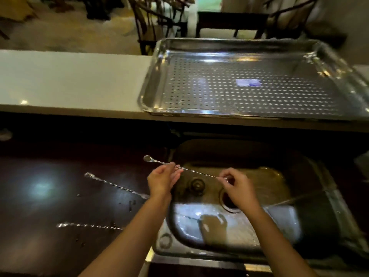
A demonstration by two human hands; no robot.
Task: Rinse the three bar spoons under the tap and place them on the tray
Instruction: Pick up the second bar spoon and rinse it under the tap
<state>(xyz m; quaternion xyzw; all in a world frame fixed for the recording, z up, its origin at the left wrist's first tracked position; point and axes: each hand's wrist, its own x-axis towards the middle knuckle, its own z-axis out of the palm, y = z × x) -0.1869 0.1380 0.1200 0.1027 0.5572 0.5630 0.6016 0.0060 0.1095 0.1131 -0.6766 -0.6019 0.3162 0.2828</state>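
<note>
A twisted bar spoon [196, 172] is held level over the steel sink [283, 184], its bowl pointing left. My left hand [162, 181] pinches it near the bowl end and my right hand [236, 185] pinches the other end. Two more bar spoons lie on the dark counter to the left: one [114, 185] slanting toward my left wrist, one [87, 225] nearer me. The perforated steel tray [151, 76] sits on the white upper ledge, with nothing on it. No tap or running water shows.
The sink holds a round plug [197, 185] and an open drain hole [229, 200]. The white ledge [69, 80] runs left of the tray. Dark chairs [159, 21] and a table stand beyond it. Small specks dot the dark counter [40, 196].
</note>
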